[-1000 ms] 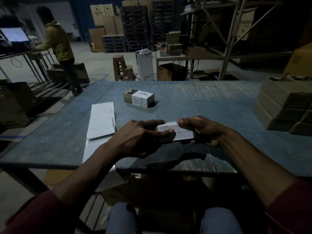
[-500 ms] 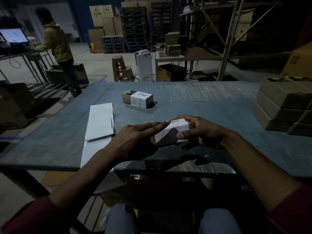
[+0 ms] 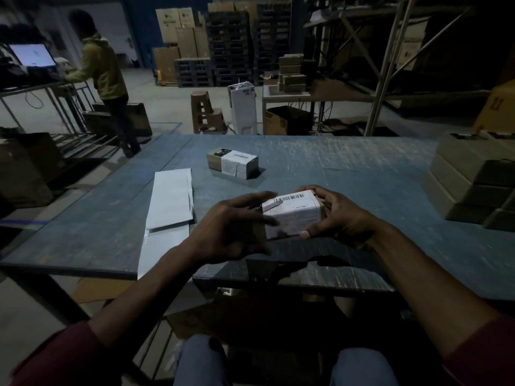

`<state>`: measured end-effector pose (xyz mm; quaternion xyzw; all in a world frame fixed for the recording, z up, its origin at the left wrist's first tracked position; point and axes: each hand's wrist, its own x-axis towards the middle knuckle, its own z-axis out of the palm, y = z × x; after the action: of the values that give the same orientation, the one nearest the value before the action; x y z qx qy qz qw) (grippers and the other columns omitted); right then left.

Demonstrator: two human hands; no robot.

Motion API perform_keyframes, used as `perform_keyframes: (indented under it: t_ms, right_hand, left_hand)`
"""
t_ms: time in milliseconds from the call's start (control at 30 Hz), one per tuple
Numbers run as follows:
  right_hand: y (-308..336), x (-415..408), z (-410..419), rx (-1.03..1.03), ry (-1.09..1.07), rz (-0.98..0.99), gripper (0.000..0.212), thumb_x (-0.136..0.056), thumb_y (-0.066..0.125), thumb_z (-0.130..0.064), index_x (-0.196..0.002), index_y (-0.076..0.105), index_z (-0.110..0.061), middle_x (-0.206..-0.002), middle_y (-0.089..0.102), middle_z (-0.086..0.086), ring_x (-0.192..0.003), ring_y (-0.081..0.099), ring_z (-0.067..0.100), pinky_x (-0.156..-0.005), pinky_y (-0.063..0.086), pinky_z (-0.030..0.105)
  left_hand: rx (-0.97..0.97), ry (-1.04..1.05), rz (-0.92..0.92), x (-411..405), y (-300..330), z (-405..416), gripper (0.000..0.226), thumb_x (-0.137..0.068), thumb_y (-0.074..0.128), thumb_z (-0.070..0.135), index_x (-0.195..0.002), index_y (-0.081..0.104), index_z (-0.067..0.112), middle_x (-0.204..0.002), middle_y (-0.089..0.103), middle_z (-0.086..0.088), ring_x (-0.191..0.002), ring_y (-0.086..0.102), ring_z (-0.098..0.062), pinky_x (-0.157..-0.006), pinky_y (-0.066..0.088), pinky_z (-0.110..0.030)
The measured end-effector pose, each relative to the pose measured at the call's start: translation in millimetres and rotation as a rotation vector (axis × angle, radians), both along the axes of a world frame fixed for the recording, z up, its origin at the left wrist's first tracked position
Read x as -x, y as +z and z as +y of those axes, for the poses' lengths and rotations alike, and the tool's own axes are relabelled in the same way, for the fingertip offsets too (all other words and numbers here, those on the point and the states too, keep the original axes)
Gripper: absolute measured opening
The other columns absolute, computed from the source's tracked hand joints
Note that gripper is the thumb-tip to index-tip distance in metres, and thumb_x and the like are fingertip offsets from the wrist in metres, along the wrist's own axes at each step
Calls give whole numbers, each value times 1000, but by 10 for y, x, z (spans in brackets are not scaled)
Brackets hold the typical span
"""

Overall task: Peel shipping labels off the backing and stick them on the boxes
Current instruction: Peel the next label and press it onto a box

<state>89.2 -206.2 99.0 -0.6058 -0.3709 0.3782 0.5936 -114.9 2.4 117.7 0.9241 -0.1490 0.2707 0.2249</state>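
A small cardboard box (image 3: 295, 215) wrapped in a white shipping label is held just above the blue table (image 3: 348, 174). My right hand (image 3: 337, 215) grips its right end, thumb underneath and fingers over the top. My left hand (image 3: 237, 227) is at its left end, index finger stretched across the label's top edge, the other fingers curled round the box's end. A second labelled box (image 3: 232, 163) lies farther back on the table. White backing sheets (image 3: 171, 201) lie to the left.
A stack of unlabelled brown boxes (image 3: 473, 179) stands at the table's right edge. A person in a yellow top (image 3: 104, 76) works at a screen at the far left. Beyond the table are stools (image 3: 204, 112), cartons, pallets and metal racking.
The box has been lifted and turned so the label's barcode side faces up. My left hand has closed in on its left end, where before its fingers lay flat smoothing the label.
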Motion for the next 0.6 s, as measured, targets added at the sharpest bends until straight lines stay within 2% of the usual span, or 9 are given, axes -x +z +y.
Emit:
perform_keyframes:
  t_ms: [33, 100, 167, 233, 367, 433, 467, 533, 600]
  right_hand:
    - [-12, 3, 4, -12, -10, -10, 84, -50, 93, 14, -122, 71, -22, -135, 66, 13, -127, 63, 35, -88, 62, 45]
    - [-33, 16, 16, -25, -29, -31, 86, -47, 97, 12, -120, 72, -24, -134, 68, 11, -127, 63, 33, -87, 62, 43]
    - [-36, 33, 43, -40, -33, -60, 87, -47, 97, 11, -123, 70, -24, -134, 68, 10, -128, 63, 33, -87, 62, 44]
    - [-20, 53, 67, -56, -11, -73, 88, -52, 93, 18, -126, 68, -23, -134, 68, 11, -127, 64, 32, -88, 62, 45]
    - [-18, 72, 25, -26, 62, -106, 93, -63, 76, 34, -138, 58, -18, -139, 65, 11, -128, 65, 28, -97, 59, 54]
    - [-6, 65, -25, 37, 96, -126, 98, -66, 76, 31, -143, 53, -24, -142, 62, 11, -130, 63, 27, -101, 57, 55]
    - [17, 77, -43, 80, 100, -167, 101, -66, 82, 25, -145, 52, -31, -141, 62, 8, -129, 63, 25, -102, 58, 50]
    - [78, 131, -55, 158, 65, -344, 104, -65, 94, 5, -146, 49, -40, -139, 62, -4, -127, 62, 12, -100, 58, 32]
    - [109, 183, -24, 164, 10, -488, 97, -64, 98, -5, -144, 53, -37, -135, 64, -12, -125, 59, 1, -93, 58, 21]
  left_hand:
    - [101, 35, -17, 12, 6, -14, 52, -73, 94, 37, -119, 77, 19, -152, 55, -1, -137, 56, -14, -104, 56, -41]
    - [187, 180, -55, 2, 14, -71, 70, -69, 94, 50, -129, 71, 21, -143, 62, 3, -131, 60, -10, -103, 55, -42]
    - [136, 334, 16, -54, 31, -130, 87, -64, 88, 66, -138, 65, 26, -139, 64, 6, -126, 62, -11, -103, 54, -41]
    - [61, 415, 136, -105, 27, -165, 100, -59, 85, 74, -143, 60, 29, -137, 66, 5, -121, 65, -17, -100, 55, -39]
    - [19, 379, 246, -180, 8, -95, 99, -60, 95, 57, -146, 56, 26, -125, 69, 1, -106, 66, -22, -88, 56, -38]
    - [1, 331, 289, -194, 5, -28, 100, -63, 97, 48, -149, 53, 23, -121, 66, 1, -100, 63, -19, -82, 52, -35]
    - [-13, 314, 304, -203, -5, 2, 101, -64, 97, 45, -151, 52, 22, -121, 65, 1, -98, 60, -17, -79, 49, -33]
    - [-38, 294, 315, -220, -25, 46, 100, -66, 96, 43, -152, 51, 22, -120, 64, 2, -95, 57, -13, -77, 45, -30]
    - [-51, 293, 307, -244, -18, 84, 99, -64, 97, 43, -150, 53, 23, -120, 64, 3, -97, 57, -14, -78, 46, -31]
